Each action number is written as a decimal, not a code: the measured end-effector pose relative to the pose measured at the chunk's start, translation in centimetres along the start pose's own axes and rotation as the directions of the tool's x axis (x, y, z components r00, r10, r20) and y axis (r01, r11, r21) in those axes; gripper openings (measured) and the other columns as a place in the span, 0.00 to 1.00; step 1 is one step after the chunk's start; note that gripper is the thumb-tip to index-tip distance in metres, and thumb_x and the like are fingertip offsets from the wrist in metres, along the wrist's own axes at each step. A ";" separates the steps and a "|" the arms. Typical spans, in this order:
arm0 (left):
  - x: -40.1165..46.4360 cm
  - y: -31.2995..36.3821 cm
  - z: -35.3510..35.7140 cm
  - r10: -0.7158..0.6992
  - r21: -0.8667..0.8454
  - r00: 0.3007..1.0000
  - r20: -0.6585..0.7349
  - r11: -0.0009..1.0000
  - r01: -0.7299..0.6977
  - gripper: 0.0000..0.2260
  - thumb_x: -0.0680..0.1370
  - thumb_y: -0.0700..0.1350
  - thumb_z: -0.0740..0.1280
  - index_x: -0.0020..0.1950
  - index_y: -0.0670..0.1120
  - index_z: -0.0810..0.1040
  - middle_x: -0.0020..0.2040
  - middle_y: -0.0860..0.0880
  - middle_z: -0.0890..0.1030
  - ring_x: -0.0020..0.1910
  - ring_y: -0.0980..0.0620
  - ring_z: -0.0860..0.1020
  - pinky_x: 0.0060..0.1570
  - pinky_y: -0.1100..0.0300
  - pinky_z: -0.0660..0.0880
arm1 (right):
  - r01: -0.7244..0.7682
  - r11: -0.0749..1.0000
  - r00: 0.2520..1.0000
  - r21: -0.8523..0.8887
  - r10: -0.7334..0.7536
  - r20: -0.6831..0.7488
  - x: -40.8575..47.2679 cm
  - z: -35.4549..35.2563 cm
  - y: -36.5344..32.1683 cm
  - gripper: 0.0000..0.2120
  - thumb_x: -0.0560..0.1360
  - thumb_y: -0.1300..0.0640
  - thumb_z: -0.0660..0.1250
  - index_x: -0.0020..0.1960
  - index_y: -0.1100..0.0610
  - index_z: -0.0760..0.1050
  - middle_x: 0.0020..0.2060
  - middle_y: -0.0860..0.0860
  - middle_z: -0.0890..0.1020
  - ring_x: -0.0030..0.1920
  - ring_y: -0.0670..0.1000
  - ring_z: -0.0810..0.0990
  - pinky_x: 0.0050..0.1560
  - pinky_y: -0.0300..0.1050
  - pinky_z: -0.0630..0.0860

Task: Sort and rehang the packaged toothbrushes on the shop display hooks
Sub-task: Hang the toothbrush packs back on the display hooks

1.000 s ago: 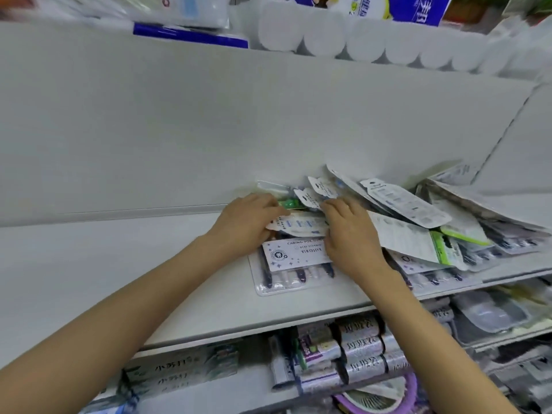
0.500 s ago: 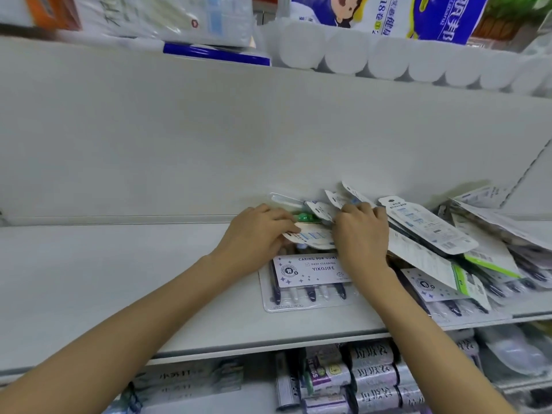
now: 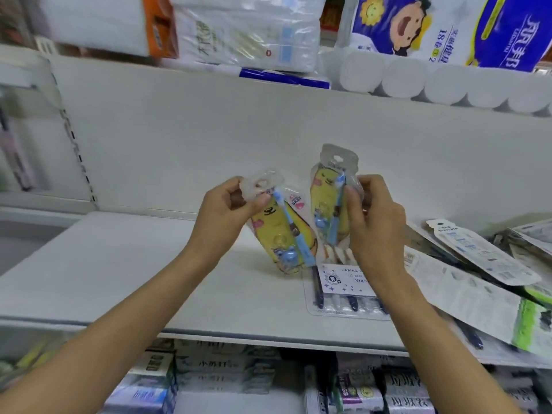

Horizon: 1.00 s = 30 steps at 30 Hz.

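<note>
At frame centre, left hand [image 3: 222, 216] is pinching the tilted yellow children's toothbrush blister pack [image 3: 280, 234] by its hang tab, right hand [image 3: 373, 216] is gripping the upright matching pack [image 3: 328, 204], hang holes uppermost.

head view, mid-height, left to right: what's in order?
left hand → left yellow toothbrush pack → right yellow toothbrush pack → right hand → pile of carded toothbrush packs
</note>
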<state>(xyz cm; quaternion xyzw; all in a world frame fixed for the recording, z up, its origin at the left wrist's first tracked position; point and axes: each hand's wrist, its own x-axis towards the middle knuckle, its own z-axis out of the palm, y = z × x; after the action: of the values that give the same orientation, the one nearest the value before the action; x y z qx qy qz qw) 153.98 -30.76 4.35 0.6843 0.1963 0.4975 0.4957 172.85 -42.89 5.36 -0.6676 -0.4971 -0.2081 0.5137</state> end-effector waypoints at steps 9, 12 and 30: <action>-3.7 1.1 -9.1 -0.086 -0.072 0.951 -0.295 0.995 0.068 0.05 0.78 0.42 0.71 0.53 0.45 0.80 0.49 0.46 0.86 0.47 0.47 0.85 0.47 0.53 0.80 | 0.010 0.945 0.988 0.326 -0.059 0.139 -1.7 5.1 -5.7 0.07 0.83 0.53 0.62 0.54 0.56 0.74 0.37 0.48 0.81 0.36 0.50 0.79 0.34 0.53 0.75; -5.4 1.7 -12.3 -0.092 -0.062 0.931 -0.354 0.995 0.075 0.04 0.80 0.41 0.67 0.53 0.49 0.79 0.52 0.51 0.85 0.51 0.48 0.84 0.54 0.48 0.79 | 0.024 0.909 0.980 0.416 -0.103 0.170 -2.3 7.2 -8.2 0.06 0.83 0.54 0.62 0.53 0.57 0.74 0.38 0.47 0.81 0.36 0.48 0.79 0.34 0.48 0.75; -19.7 7.1 -37.6 -0.067 -0.034 0.785 -0.616 0.998 0.058 0.18 0.76 0.28 0.65 0.64 0.41 0.75 0.49 0.54 0.86 0.47 0.58 0.84 0.43 0.64 0.81 | -0.120 0.682 0.884 0.722 -0.258 0.391 -12.2 19.5 -32.2 0.04 0.79 0.62 0.66 0.49 0.54 0.78 0.37 0.46 0.81 0.35 0.46 0.79 0.35 0.45 0.79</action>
<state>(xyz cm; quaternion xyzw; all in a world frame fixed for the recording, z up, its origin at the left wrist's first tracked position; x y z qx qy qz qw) 111.07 -30.69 1.46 0.4745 0.3664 0.6780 0.4252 134.97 -31.73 3.63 -0.4174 -0.6711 0.1522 0.5935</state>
